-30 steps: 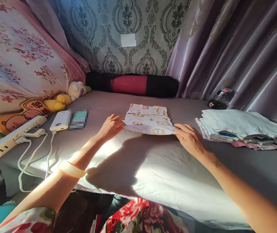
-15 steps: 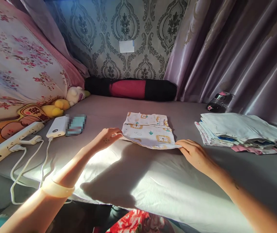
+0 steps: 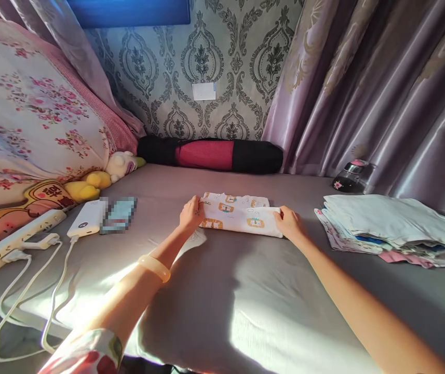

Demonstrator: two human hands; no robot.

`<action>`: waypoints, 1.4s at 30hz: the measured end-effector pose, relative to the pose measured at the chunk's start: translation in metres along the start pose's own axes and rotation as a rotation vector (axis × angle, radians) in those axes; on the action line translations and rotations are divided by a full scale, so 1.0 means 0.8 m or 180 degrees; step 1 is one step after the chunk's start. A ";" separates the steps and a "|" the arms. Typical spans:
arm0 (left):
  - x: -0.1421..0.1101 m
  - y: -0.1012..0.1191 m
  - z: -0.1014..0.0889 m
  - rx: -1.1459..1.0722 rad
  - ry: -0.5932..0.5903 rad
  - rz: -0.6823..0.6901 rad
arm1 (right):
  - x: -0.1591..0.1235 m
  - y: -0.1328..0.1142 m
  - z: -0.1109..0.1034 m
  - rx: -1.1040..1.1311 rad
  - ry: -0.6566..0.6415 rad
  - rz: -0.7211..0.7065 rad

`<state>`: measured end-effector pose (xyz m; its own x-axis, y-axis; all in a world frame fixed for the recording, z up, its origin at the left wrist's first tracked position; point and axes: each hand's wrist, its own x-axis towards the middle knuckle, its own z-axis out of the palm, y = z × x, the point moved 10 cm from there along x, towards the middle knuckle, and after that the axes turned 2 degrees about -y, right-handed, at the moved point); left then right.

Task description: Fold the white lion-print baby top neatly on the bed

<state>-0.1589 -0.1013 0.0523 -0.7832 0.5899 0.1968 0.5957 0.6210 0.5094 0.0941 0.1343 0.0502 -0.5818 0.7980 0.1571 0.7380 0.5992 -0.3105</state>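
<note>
– and where are your hands right now?
– both on the cloth (image 3: 238, 221)! left hand (image 3: 193, 212) gripping its left side, right hand (image 3: 289, 222) pinching the upper right corner of the front layer.
– where's it sitting?
– over the grey sheet (image 3: 304, 188), right between my hands, the stack (image 3: 393, 218) off to my right. a back layer peeks out beyond the front one.
– what makes this go well, you reckon?
– level hands, even pull, i'd say: keep that front edge straight, sides lined up, and don't drag the layer underneath.
– anything you can't make out?
– plenty! some fingertips are tucked behind the cloth, its underside is hidden, the phone (image 3: 119, 214) is pixelated, and my sleeve (image 3: 90, 353) gets cut off at the bottom.
</note>
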 end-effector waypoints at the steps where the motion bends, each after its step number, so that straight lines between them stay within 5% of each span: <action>1: 0.005 0.002 0.003 0.0026 0.0036 -0.0012 | 0.006 0.000 0.003 -0.0018 -0.0022 0.0085; 17: 0.061 0.013 0.028 0.0526 0.0024 -0.0258 | 0.063 -0.013 0.022 -0.0276 0.0081 0.0201; 35: 0.073 -0.005 0.049 0.0765 -0.0184 -0.0564 | 0.081 0.016 0.049 0.0223 -0.0353 0.0543; 39: 0.060 0.032 0.027 0.1058 0.0238 -0.0173 | 0.070 -0.004 0.019 0.0108 -0.0040 0.0533; 42: 0.044 0.080 0.034 0.1074 0.0267 0.0442 | 0.054 -0.067 0.007 -0.0101 0.0255 -0.0128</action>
<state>-0.1435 -0.0268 0.0685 -0.6943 0.6448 0.3196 0.7116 0.6815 0.1709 0.0277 0.1366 0.0684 -0.5830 0.7750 0.2437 0.7257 0.6317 -0.2728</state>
